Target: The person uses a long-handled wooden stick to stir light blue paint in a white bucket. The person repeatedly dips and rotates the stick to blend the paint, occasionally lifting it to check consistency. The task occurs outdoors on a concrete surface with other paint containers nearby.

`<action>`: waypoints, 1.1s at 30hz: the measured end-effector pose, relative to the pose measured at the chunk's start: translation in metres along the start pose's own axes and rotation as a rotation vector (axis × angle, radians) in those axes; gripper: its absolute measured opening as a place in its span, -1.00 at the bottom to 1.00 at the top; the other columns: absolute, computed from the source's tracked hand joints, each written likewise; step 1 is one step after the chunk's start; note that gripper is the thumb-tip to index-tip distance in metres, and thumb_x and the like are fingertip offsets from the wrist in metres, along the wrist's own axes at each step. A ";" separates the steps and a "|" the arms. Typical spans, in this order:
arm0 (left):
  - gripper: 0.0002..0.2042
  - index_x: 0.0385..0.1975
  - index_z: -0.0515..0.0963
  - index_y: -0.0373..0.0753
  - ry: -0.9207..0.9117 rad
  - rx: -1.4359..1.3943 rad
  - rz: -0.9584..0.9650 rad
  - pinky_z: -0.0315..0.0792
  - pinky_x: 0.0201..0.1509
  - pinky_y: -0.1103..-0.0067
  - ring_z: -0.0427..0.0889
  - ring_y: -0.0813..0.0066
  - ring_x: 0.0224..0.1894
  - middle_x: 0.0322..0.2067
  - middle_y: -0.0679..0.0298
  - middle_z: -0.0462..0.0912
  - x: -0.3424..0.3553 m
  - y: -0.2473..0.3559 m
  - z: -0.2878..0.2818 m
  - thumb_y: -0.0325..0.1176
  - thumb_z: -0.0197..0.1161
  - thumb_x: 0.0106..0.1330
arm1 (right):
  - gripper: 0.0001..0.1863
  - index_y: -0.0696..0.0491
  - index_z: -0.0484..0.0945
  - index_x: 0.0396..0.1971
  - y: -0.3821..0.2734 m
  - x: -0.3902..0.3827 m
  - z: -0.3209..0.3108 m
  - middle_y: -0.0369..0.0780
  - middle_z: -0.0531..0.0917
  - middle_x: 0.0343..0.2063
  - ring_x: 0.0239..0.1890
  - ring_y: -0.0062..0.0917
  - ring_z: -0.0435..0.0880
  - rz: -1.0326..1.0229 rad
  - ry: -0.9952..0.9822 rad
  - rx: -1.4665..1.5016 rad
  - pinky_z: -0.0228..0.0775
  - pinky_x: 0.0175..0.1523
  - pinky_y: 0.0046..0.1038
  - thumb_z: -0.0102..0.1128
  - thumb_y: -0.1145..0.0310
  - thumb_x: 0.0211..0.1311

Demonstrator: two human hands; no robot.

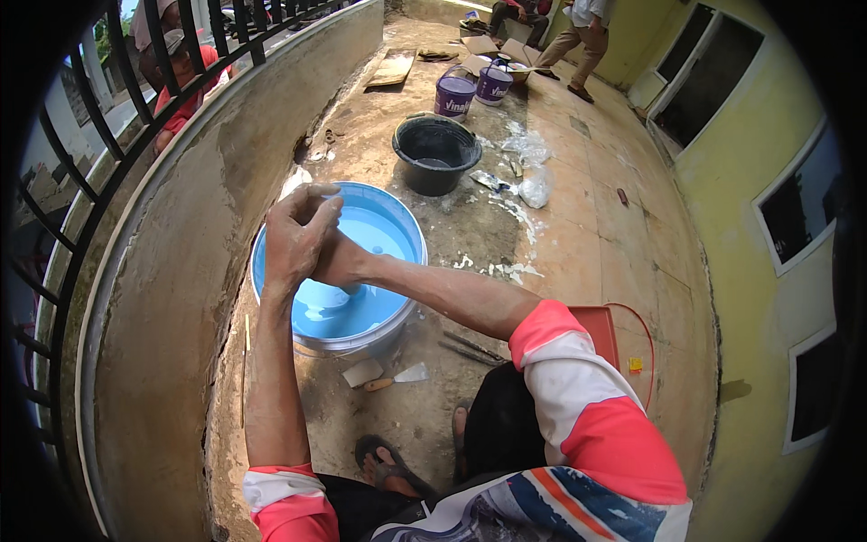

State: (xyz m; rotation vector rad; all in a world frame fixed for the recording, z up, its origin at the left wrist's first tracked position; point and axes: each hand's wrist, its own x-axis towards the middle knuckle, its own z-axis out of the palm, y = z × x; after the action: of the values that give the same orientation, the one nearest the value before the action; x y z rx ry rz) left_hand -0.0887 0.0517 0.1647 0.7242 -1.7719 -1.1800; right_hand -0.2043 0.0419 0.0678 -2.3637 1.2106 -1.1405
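Note:
A large white bucket of light blue paint stands on the ground before me, close to the low wall. Over its left half my hands are brought together. My left hand is uppermost, with its fingers curled. Just below and to its right, my right hand is closed and partly covered by the left. Whatever they grip, if anything, is hidden behind the fingers. Below the bucket lie a putty knife with a wooden handle and a flat pale scraper piece.
Beyond the bucket stands a black tub, with two purple pails behind it. Crumpled plastic and white splashes lie to the right. A red tray rests by my right arm. People stand or sit at the far end and behind the railing.

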 end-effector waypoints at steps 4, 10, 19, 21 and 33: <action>-0.82 -0.16 0.67 -0.33 0.209 -0.285 -0.011 0.40 -0.33 0.71 0.53 0.72 -0.42 -0.43 0.36 0.64 -0.001 -0.014 0.015 -0.38 0.32 0.36 | -0.43 0.28 0.26 0.08 -0.006 0.000 -0.015 0.08 0.57 -0.10 0.04 -0.10 0.58 0.033 0.104 0.077 0.46 0.06 -0.16 0.30 0.45 0.11; -0.82 -0.40 0.67 -0.33 0.478 -0.301 0.104 0.23 -0.50 0.70 0.41 0.76 -0.56 -0.59 0.44 0.56 0.015 -0.044 0.002 -0.33 0.35 0.34 | -0.46 0.30 0.30 -0.04 -0.005 0.025 -0.006 0.10 0.66 -0.46 -0.31 0.12 0.67 0.060 0.125 0.038 0.54 -0.20 -0.01 0.27 0.30 0.06; -0.79 -0.53 0.60 -0.31 0.446 -0.317 0.073 0.23 -0.60 0.69 0.40 0.75 -0.65 -0.67 0.43 0.52 0.018 -0.043 0.008 -0.36 0.37 0.33 | -0.51 0.15 0.59 -0.30 -0.002 0.014 -0.058 -0.01 0.70 -0.36 -0.27 -0.11 0.66 0.241 -0.240 -0.208 0.46 -0.15 -0.21 0.47 0.05 -0.06; -0.80 -0.51 0.61 -0.31 0.381 -0.296 0.095 0.24 -0.59 0.69 0.40 0.75 -0.64 -0.66 0.43 0.52 0.024 -0.044 0.010 -0.36 0.38 0.32 | -0.52 0.13 0.61 -0.31 -0.007 0.012 -0.063 -0.03 0.70 -0.41 -0.30 -0.11 0.66 0.294 -0.218 -0.169 0.46 -0.17 -0.20 0.47 0.03 -0.07; -0.70 -0.73 0.48 -0.37 0.429 -0.037 0.073 0.26 -0.55 0.51 0.34 0.64 -0.66 -0.78 0.35 0.43 0.047 -0.059 0.021 -0.38 0.30 0.21 | -0.56 0.17 0.70 -0.43 -0.003 0.006 -0.053 0.03 0.72 -0.46 -0.34 -0.04 0.72 0.377 -0.091 -0.143 0.52 -0.19 -0.16 0.47 0.05 -0.07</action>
State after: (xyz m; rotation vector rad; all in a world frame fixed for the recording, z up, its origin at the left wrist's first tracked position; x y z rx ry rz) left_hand -0.1282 -0.0004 0.1221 0.8146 -1.4025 -0.9234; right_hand -0.2393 0.0456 0.1079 -2.1264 1.6615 -0.8393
